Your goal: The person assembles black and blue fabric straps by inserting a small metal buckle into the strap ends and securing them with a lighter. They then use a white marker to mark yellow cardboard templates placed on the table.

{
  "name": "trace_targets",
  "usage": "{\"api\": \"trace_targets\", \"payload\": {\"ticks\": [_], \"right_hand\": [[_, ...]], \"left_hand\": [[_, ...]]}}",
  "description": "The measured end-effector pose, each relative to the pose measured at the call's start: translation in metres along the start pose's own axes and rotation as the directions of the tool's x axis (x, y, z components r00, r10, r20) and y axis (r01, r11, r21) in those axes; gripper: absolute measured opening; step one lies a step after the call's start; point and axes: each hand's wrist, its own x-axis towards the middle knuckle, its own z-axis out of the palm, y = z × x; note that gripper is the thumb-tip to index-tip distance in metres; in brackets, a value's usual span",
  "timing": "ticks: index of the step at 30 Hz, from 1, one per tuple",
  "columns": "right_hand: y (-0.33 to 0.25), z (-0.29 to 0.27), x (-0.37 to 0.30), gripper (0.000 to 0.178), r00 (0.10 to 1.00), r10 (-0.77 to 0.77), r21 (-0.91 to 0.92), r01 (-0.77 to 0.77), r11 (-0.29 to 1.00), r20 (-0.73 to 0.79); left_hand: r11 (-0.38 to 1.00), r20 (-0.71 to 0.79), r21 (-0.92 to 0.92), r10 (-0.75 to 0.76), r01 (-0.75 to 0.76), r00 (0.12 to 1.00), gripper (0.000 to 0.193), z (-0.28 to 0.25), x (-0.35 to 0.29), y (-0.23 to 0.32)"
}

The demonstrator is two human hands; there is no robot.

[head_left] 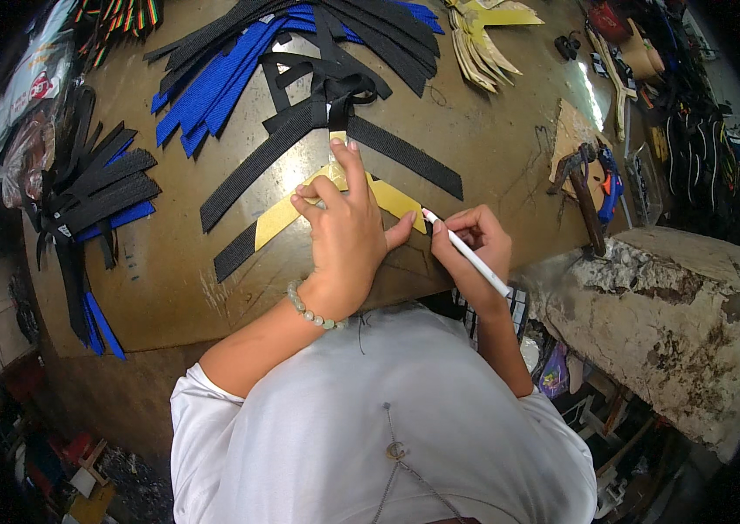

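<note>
My left hand [339, 229] lies over a yellow V-shaped template [284, 216], its fingers spread and pressing it down. Under the template is a black webbing strap [235, 253], whose left end sticks out past the yellow edge. My right hand [485, 249] grips a white pen [485, 271], with the tip at the template's right end. Just beyond, another black strap assembly [256, 173] spreads in a V, with loops of black webbing [359, 87] at its top. My left palm hides the middle of the template.
Black and blue straps [213, 96] fan out at the far side, and another strap bundle [112, 194] hangs over the left. Several yellow templates [480, 44] lie at the back. On the right are a hammer [588, 199], a blue-handled tool [611, 179] and a rough stone block [667, 323].
</note>
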Motion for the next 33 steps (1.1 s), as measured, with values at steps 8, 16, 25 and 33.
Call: {"api": "trace_targets", "payload": {"ticks": [8, 16, 25, 33], "right_hand": [[-0.005, -0.013, 0.003, 0.018, 0.967, -0.084, -0.161, 0.125, 0.979, 0.239], [-0.004, 0.014, 0.084, 0.024, 0.963, -0.085, 0.448, -0.04, 0.893, 0.256], [-0.046, 0.07, 0.149, 0.027, 0.921, -0.277, 0.206, 0.225, 0.952, 0.273], [-0.023, 0.081, 0.138, 0.029, 0.881, -0.298, 0.029, 0.309, 0.951, 0.368]], "left_hand": [[0.998, 0.072, 0.065, 0.022, -0.027, 0.997, 0.098, -0.005, 0.003, 0.002], [1.0, 0.069, 0.028, 0.009, -0.011, 0.998, 0.101, -0.006, 0.002, 0.0], [0.998, 0.087, 0.05, 0.032, -0.036, 0.996, 0.103, -0.006, 0.001, -0.004], [0.998, 0.057, 0.05, 0.038, -0.041, 0.998, 0.106, -0.001, 0.0, -0.004]]}}
